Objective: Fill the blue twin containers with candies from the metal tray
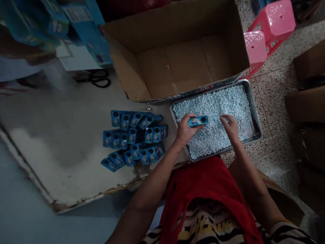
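Note:
My left hand [185, 131] is closed around a small blue packet [198, 121] with a dark round hole near one end, held above the tray. Over the same tray, my right hand [230, 126] has its fingers bent and drawn together. Whatever they may hold is too small to make out. Beneath both hands a metal tray [257, 117] is filled with many small pale blue and white pellets [213, 144]. Left of the tray, several similar blue packets [132, 135] stand in uneven rows on the pale tabletop [76, 142].
An open cardboard box [177, 67] stands just beyond the tray. Black scissors [98, 79] lie on the table near blue cartons [86, 30] at the back left, where another person's blurred arm [22, 54] shows. Pink stools [279, 20] and brown boxes [307, 105] are at the right.

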Motion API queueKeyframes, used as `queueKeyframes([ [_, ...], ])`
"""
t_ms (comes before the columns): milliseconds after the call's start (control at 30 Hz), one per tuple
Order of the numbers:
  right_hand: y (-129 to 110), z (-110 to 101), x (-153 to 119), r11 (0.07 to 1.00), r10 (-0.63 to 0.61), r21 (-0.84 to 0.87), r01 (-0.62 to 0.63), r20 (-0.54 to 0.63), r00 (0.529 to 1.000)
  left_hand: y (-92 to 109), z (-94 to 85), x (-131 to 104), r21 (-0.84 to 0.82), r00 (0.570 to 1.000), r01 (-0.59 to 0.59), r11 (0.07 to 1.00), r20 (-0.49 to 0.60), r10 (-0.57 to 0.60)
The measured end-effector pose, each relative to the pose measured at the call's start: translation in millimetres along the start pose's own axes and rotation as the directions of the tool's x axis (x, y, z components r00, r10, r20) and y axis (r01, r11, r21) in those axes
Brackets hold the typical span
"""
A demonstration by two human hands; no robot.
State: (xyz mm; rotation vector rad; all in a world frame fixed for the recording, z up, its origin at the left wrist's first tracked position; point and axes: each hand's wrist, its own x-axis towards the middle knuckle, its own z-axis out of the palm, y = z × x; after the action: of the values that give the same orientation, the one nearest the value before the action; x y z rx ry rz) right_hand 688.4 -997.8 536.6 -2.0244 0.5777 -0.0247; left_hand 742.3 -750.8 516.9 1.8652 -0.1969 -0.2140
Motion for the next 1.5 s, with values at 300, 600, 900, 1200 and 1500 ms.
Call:
queueKeyframes([
  [300, 39, 57, -3, 0.713, -0.298, -0.561, 0.419, 0.298, 0.907, -9, -32.1, -7, 0.197, 0.998, 0.039, 0.98, -0.054, -0.029],
  [600, -35, 51, 24, 0.643, 0.18, 0.695, -0.322, 0.272, 0.945, -16, -32.0, -16, -0.01, 0.98, 0.198, 0.98, -0.034, -0.199],
  [900, -117, 63, -18, 0.478, -0.036, 0.855, -0.199, 0.245, 0.969, 0, -24.4, -20, 0.052, 0.986, 0.166, 0.985, -0.019, -0.165],
  [1200, -114, 71, -20, 0.555, -0.002, 0.825, -0.108, 0.131, 0.991, 2, -12.7, -24, 0.087, 0.992, 0.118, 0.989, -0.05, -0.113],
  [1500, -43, 16, 10, 0.33, 0.433, 0.863, -0.382, 0.221, 0.874, -10, -27.4, -30, -0.053, 0.981, 0.157, 0.986, -0.109, -0.162],
])
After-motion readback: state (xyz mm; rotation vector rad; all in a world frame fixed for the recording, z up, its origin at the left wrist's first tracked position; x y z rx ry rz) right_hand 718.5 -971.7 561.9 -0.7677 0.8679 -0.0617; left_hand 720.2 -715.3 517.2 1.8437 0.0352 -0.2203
